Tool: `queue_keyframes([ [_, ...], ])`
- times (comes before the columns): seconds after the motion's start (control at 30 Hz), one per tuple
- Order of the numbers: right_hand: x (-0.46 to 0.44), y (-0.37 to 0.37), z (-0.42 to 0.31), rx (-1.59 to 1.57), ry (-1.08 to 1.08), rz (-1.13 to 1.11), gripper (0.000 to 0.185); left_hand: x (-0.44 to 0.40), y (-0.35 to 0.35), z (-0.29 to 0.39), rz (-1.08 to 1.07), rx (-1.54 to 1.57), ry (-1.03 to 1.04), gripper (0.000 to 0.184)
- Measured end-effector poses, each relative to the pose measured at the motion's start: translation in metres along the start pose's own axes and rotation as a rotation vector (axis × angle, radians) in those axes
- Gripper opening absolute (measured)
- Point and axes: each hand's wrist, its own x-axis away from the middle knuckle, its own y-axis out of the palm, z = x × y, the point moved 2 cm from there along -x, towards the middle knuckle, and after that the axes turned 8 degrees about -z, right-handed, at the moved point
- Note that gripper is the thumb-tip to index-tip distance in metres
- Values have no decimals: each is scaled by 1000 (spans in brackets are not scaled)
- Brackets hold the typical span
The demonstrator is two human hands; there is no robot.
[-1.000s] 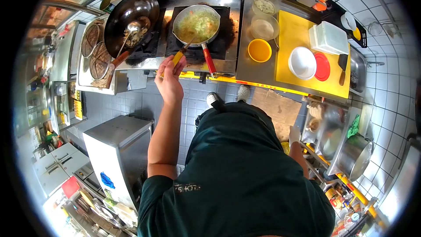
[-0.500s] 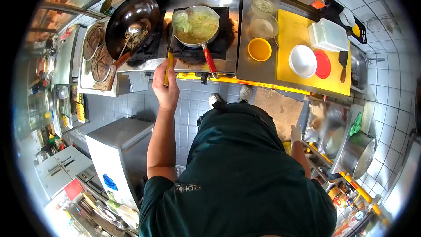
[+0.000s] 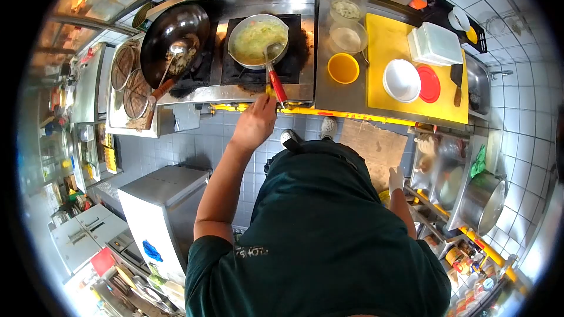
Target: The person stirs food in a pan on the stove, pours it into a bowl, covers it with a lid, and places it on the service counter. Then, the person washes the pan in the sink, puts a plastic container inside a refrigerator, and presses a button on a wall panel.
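White bowl (image 3: 402, 81) beside red lid (image 3: 429, 84); yellow board (image 3: 385, 38) beneath; cardboard (image 3: 371, 142) on floor (image 3: 197, 145).

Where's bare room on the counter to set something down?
The yellow board is bare between the clear bowls and white container; so is the steel counter on the near side of the orange bowl. Wok and saucepan crowd the stove.

The wok (image 3: 181, 19) gleams, dark slick metal; the pan (image 3: 251, 67) is duller metal, its handle (image 3: 275, 83) glossy, plastic by the look of it. Metal again for the ladle (image 3: 274, 51). The board (image 3: 382, 38) looks like matt plastic, the bowl (image 3: 402, 80) shinier. Underfoot, matt cardboard (image 3: 371, 141); the shirt (image 3: 329, 229), plain matt cloth.
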Motion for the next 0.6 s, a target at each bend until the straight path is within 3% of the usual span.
queue_keyframes([
  [0.23, 18, -2, -1, -50, 70, -9, 72, -8, 2, -29, -26, -120, -137, 20],
  [0.4, 9, 14, 31, -122, 94, -11, 71, -22, -9, -28, 84, -155, -118, 32],
  [0.5, -13, 27, 66, 161, -27, -75, 71, -40, 0, -38, 141, -191, -103, 39],
  [0.6, 7, 12, 24, -122, 102, -23, 66, -57, 17, -52, 75, -219, -90, 39],
])
